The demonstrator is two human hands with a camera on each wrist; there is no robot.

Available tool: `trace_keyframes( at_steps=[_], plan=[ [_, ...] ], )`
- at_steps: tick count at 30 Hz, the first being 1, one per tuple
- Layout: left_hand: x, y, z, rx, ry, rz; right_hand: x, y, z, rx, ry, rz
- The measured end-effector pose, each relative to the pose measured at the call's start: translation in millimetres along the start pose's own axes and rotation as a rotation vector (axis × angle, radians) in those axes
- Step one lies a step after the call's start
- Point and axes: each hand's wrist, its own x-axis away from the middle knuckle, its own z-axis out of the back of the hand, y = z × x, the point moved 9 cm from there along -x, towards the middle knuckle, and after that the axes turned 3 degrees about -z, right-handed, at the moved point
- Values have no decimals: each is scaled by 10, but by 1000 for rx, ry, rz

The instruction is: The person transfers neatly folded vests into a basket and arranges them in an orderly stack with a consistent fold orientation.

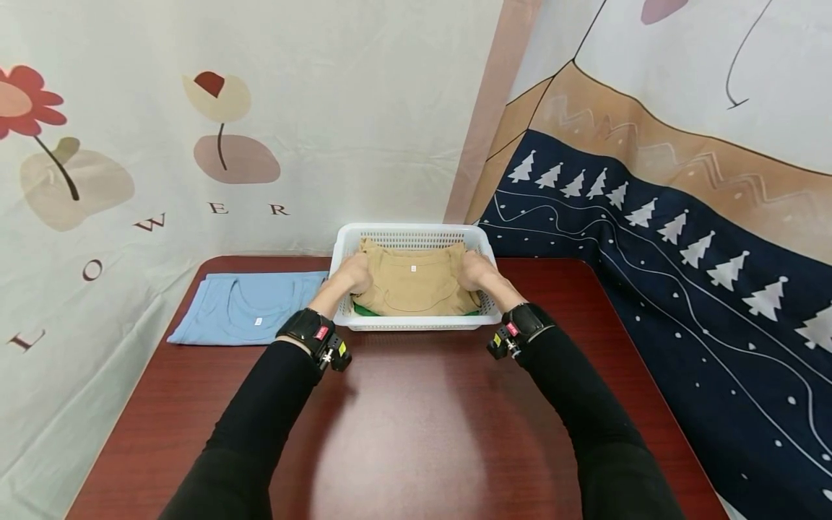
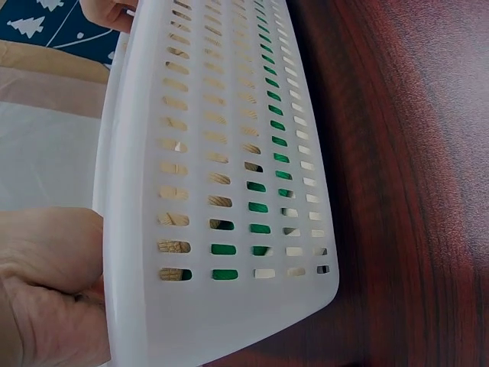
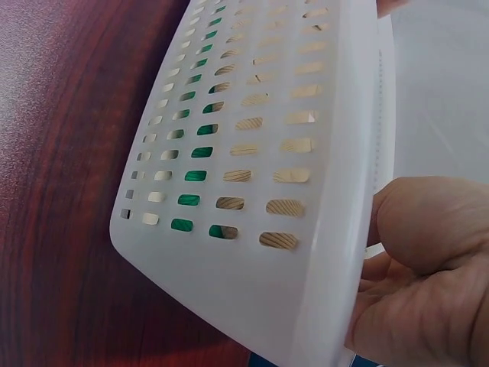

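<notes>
A folded tan T-shirt [image 1: 416, 285] with a small white neck label lies inside a white perforated basket [image 1: 416, 323]. My left hand [image 1: 354, 273] reaches over the basket's left side and grips the shirt's left edge. At the opposite edge, my right hand [image 1: 477, 271] holds the shirt with curled fingers. Beneath the tan cloth, a green piece of fabric [image 1: 365, 310] peeks out, and green also shows through the basket's slots in both wrist views. The basket wall hides most fingertips of the left hand [image 2: 50, 283] and right hand [image 3: 428, 267] there.
A folded light blue T-shirt [image 1: 250, 307] lies left of the basket on the reddish-brown table [image 1: 403, 433]. Behind the table hang a pale printed cloth [image 1: 364, 108] and a dark blue cloth with white trees [image 1: 650, 274] at the right.
</notes>
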Motion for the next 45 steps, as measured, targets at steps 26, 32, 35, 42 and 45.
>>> trace_keyframes(
  at_steps=[26,32,35,42,45],
  plan=[
    [188,39,152,100,67,-114,139,74,10,-331,-56,-69],
    [420,115,241,188,45,-122,290,54,68,-407,-81,-113],
    [469,107,278,247,39,-114,275,87,72,-420,-66,-116],
    [473,86,364,293,48,-142,406,72,141,-421,-64,-106],
    [564,126,386,323,27,-116,443,84,171,-409,-49,-101]
  ],
)
